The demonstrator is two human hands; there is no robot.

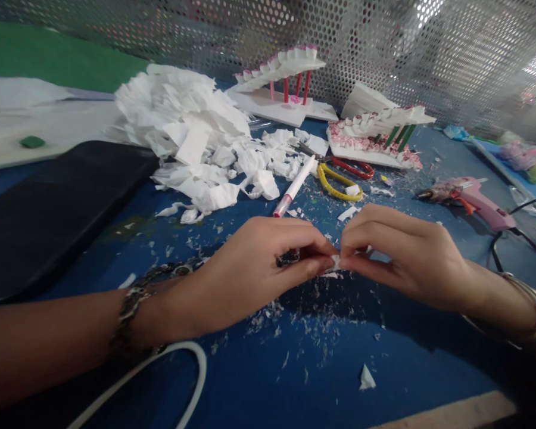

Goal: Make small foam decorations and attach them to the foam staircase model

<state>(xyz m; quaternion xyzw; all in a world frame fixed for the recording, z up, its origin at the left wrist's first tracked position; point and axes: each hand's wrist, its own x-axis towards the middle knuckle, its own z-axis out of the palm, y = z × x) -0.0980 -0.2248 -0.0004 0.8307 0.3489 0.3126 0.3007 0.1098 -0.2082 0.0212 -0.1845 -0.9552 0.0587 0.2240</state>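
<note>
My left hand (pixel 268 262) and my right hand (pixel 397 256) meet fingertip to fingertip over the blue table. Both pinch a small scrap of white paper (pixel 336 262), mostly hidden by the fingers. Just beyond them lies a white marker (pixel 295 186) with a pinkish-red end. Scissors with one yellow and one red handle loop (pixel 339 185) rest beside it, their blades partly under paper bits. White paper shreds are scattered on the table beneath and around my hands. One torn white piece (pixel 367 378) lies nearer to me.
Crumpled white paper (pixel 178 113) is heaped at the back left, by a black flat object (pixel 67 208). Two white stepped models stand behind, one on red posts (pixel 286 89), one on green posts (pixel 399 138). A pink glue gun (pixel 477 199) lies right. A white cable (pixel 201 363) curves in front.
</note>
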